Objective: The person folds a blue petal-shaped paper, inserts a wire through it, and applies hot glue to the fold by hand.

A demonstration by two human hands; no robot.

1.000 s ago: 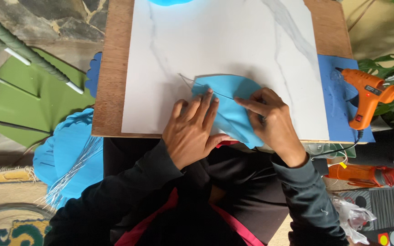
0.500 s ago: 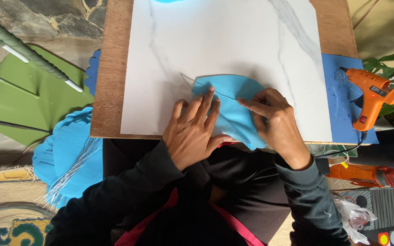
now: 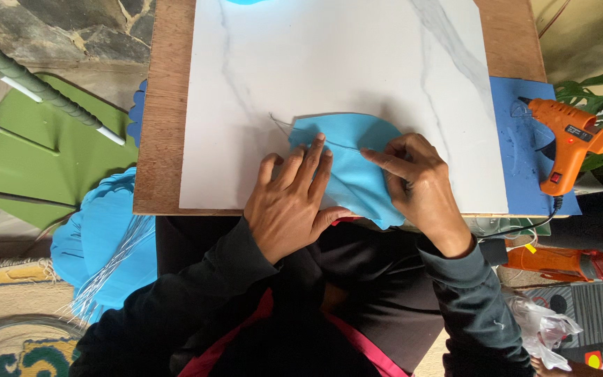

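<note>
White marble-pattern board (image 3: pixel 329 77) lying on wooden table (image 3: pixel 165 105); light blue foam piece (image 3: pixel 354 174) resting at its near edge; left hand (image 3: pixel 291 202) pressing flat, fingers spread, on foam; right hand (image 3: pixel 420 181) pinching thin wire (image 3: pixel 301 132) against foam; orange glue gun (image 3: pixel 570 139) sitting on blue mat (image 3: pixel 518 153) at right

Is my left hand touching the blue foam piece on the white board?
Touching. The head view shows the left hand lying flat with its fingers spread on the blue foam piece, no gap under the fingertips.
</note>
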